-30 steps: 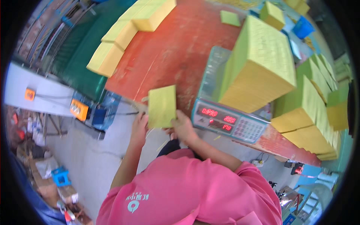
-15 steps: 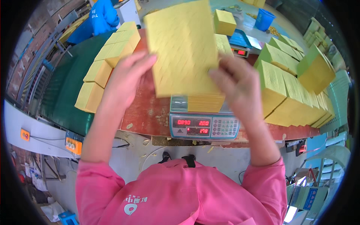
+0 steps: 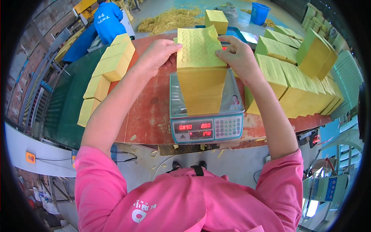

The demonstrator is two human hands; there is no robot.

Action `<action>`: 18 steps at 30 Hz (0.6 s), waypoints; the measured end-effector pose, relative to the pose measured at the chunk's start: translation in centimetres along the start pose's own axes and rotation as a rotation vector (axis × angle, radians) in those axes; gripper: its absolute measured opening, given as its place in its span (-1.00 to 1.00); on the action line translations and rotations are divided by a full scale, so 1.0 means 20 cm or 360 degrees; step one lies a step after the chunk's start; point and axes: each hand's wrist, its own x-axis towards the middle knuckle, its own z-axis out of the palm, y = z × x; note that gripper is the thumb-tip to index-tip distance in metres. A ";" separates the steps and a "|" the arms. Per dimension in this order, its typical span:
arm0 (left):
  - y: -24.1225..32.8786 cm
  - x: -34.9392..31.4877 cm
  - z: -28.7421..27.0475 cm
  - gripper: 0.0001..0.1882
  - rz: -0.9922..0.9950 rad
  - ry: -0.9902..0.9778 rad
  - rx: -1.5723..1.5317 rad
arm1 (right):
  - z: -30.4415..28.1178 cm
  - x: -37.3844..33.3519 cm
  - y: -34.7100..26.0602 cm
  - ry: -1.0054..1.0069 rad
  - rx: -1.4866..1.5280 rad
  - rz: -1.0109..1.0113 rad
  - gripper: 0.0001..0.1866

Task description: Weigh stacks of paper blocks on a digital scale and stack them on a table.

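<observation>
A tall stack of yellow paper (image 3: 203, 91) stands on a digital scale (image 3: 206, 129) with lit red digits. Its uppermost sheets (image 3: 198, 50) are stamped with rows of curved marks and bulge slightly at the far right corner. My left hand (image 3: 160, 56) pinches their left edge, thumb on top and fingers partly hidden behind. At the right edge my right hand (image 3: 240, 58) grips the same sheets between thumb and forefinger.
Yellow paper blocks (image 3: 114, 65) line the green conveyor belt (image 3: 63, 104) on the left. More paper stacks (image 3: 297, 85) crowd the right side of the red table (image 3: 148, 104). Behind are another yellow block (image 3: 216, 22), a blue bucket (image 3: 259, 14) and a person in blue (image 3: 108, 23).
The yellow sheets, held up in front of me before, have come down onto the stack on the scale. Both hands moved with them, and my view shifted slightly.
</observation>
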 end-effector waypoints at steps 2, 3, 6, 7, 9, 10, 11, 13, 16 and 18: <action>0.00 -0.02 0.01 -0.71 0.0020 0.0012 0.0015 | 0.00 -0.01 -0.02 0.0005 -0.0070 -0.0002 -0.47; 0.00 -0.03 0.01 -0.70 0.0047 0.0019 0.0029 | 0.00 -0.02 -0.03 0.0018 -0.0145 -0.0007 -0.46; -0.03 -0.03 0.00 -0.70 0.0087 -0.0011 -0.0005 | 0.01 -0.05 -0.07 0.0070 -0.0314 -0.0034 -0.47; -0.04 -0.02 0.00 -0.70 0.0085 -0.0007 -0.0004 | 0.01 -0.06 -0.08 0.0067 -0.0310 -0.0035 -0.47; -0.05 -0.02 0.00 -0.69 0.0102 0.0020 0.0087 | 0.02 -0.07 -0.09 0.0123 -0.0389 -0.0073 -0.49; -0.06 -0.01 0.01 -0.69 0.0101 0.0019 0.0089 | 0.02 -0.08 -0.09 0.0123 -0.0388 -0.0071 -0.49; -0.07 -0.01 0.01 -0.69 0.0161 0.0038 0.0117 | 0.02 -0.08 -0.08 0.0141 -0.0376 -0.0098 -0.50; -0.09 0.01 0.02 -0.68 0.0220 0.0050 0.0147 | 0.02 -0.08 -0.07 0.0164 -0.0366 -0.0117 -0.51; -0.12 0.03 0.03 -0.63 0.0330 0.0164 0.0339 | 0.03 -0.09 -0.05 0.0220 -0.0324 -0.0151 -0.52; -0.13 0.03 0.04 -0.59 0.0480 0.0276 0.0640 | 0.04 -0.10 -0.03 0.0302 -0.0321 -0.0194 -0.55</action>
